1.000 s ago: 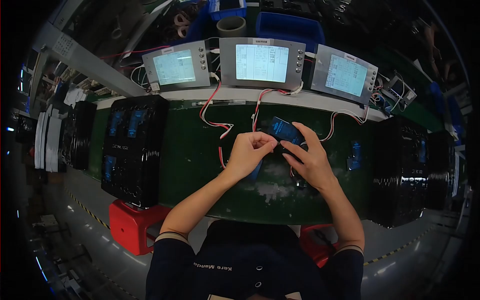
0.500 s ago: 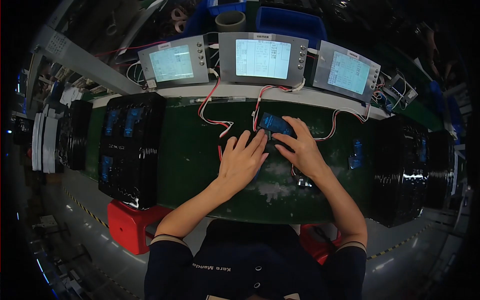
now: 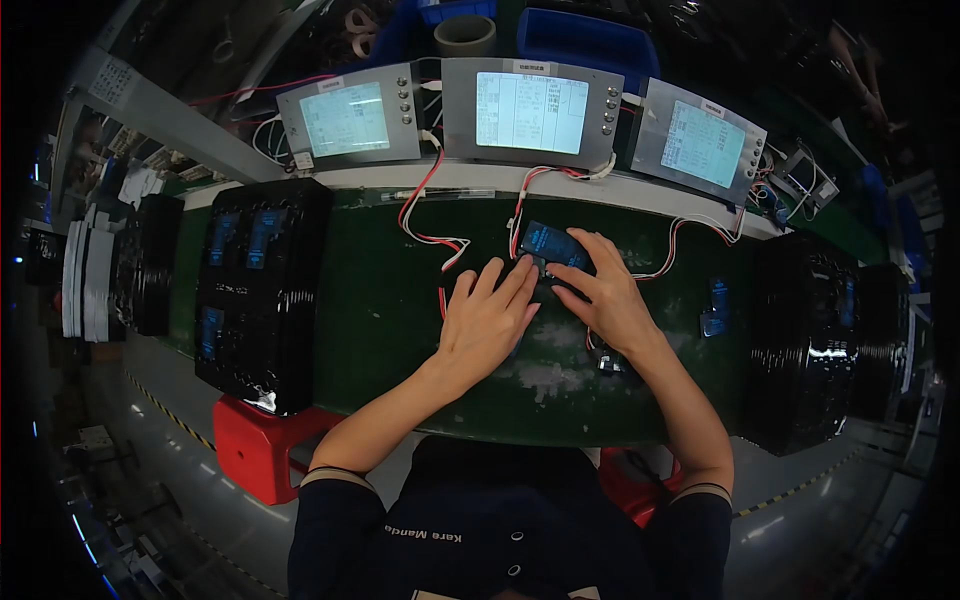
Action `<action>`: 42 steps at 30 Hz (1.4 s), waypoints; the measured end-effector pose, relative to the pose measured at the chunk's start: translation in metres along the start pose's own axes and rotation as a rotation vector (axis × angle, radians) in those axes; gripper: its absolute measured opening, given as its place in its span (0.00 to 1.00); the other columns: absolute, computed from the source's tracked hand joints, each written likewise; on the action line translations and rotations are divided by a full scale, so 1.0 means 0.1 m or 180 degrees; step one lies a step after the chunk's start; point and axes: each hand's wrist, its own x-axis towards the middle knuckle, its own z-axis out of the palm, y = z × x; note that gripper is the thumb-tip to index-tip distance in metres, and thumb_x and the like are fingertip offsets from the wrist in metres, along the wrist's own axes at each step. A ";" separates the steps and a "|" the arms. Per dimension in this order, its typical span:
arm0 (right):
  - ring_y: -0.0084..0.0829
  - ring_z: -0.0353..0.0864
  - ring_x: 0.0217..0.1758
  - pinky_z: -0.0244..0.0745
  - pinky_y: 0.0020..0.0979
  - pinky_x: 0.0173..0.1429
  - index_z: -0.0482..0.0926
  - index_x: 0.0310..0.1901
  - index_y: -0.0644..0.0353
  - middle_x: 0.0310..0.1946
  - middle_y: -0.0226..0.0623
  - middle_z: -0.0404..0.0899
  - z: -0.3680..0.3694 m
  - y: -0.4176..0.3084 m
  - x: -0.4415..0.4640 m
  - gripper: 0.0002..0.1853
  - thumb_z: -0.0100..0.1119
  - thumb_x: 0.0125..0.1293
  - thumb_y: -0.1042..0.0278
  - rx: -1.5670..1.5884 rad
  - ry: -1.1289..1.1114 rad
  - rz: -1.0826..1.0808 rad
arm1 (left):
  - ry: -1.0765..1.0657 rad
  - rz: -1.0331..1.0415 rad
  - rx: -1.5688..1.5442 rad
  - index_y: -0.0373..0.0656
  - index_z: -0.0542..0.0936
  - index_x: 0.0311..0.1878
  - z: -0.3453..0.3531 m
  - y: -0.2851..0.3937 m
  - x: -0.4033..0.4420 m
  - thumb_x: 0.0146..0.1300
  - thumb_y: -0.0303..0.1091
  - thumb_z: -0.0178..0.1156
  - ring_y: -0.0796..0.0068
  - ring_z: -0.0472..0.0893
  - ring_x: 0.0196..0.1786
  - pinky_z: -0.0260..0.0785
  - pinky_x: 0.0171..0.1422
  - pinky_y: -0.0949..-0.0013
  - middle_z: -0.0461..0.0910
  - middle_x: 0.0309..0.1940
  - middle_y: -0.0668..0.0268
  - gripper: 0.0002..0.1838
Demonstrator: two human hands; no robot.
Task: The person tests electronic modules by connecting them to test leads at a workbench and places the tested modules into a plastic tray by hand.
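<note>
A flat, dark blue rectangular block [image 3: 550,242] with printed text lies on the green bench, a little right of centre. My right hand [image 3: 608,295] holds it, the fingers over its right end and the thumb bent in below. The fingertips of my left hand [image 3: 487,312] press together at the block's lower left end; whatever is beneath them is hidden. A red and white cable [image 3: 517,205] runs down to the block's left side. Another red and white cable [image 3: 440,240] passes under my left hand. Partly behind my right wrist lies a small dark part [image 3: 609,360] with wires.
Three tester units, left [image 3: 345,122], middle [image 3: 530,112] and right [image 3: 700,145], stand lit along the back. Black trays stand left [image 3: 262,300] and right [image 3: 800,350], blue blocks on the left one. Two small blue blocks [image 3: 714,322] lie near the right tray. A pen [image 3: 440,194] lies behind.
The view has shifted very slightly. Both hands stay at the blue block, with hardly any movement of the fingers.
</note>
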 end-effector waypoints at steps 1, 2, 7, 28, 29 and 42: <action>0.53 0.70 0.62 0.70 0.45 0.65 0.84 0.44 0.60 0.60 0.51 0.69 -0.01 -0.01 0.01 0.15 0.70 0.52 0.73 -0.0001 -0.0004 -0.0017 | 0.0009 0.0002 0.0007 0.39 0.79 0.55 0.00 0.00 0.00 0.53 0.35 0.68 0.63 0.72 0.54 0.62 0.51 0.62 0.76 0.58 0.66 0.24; 0.53 0.70 0.62 0.71 0.45 0.64 0.84 0.44 0.60 0.59 0.52 0.69 -0.01 -0.01 0.01 0.15 0.70 0.52 0.73 -0.0003 -0.0007 -0.0035 | 0.0008 0.0006 0.0006 0.39 0.79 0.55 0.00 0.00 0.00 0.53 0.35 0.68 0.63 0.72 0.54 0.62 0.51 0.62 0.76 0.58 0.66 0.24; 0.51 0.71 0.61 0.73 0.42 0.61 0.84 0.44 0.60 0.59 0.52 0.69 0.00 0.00 0.01 0.15 0.70 0.52 0.73 -0.0012 0.0020 -0.0044 | -0.0034 0.0023 0.0019 0.39 0.77 0.57 0.00 0.00 0.00 0.54 0.35 0.67 0.63 0.71 0.55 0.62 0.52 0.62 0.75 0.59 0.65 0.26; 0.39 0.79 0.56 0.71 0.35 0.61 0.81 0.52 0.61 0.52 0.42 0.80 -1.71 -0.42 -0.74 0.19 0.65 0.56 0.77 -0.1083 0.2026 0.1177 | -0.0816 0.0315 0.0658 0.35 0.72 0.63 -0.13 0.09 0.14 0.64 0.45 0.58 0.61 0.66 0.61 0.59 0.59 0.61 0.70 0.59 0.58 0.29; 0.36 0.79 0.55 0.72 0.33 0.60 0.81 0.52 0.62 0.51 0.41 0.81 -2.00 -0.34 -1.03 0.16 0.62 0.61 0.75 -0.1442 0.2375 0.1484 | -0.0714 0.0199 0.0445 0.38 0.69 0.66 -0.14 0.06 0.12 0.61 0.43 0.61 0.60 0.67 0.59 0.59 0.59 0.61 0.69 0.59 0.58 0.32; 0.46 0.83 0.46 0.76 0.41 0.51 0.82 0.48 0.59 0.42 0.46 0.84 -3.43 1.77 -2.15 0.22 0.53 0.68 0.49 -0.2554 0.1003 0.4143 | 0.0111 -0.0069 -0.0124 0.41 0.70 0.67 -0.43 0.11 -0.19 0.54 0.33 0.66 0.57 0.70 0.53 0.61 0.55 0.59 0.71 0.58 0.57 0.34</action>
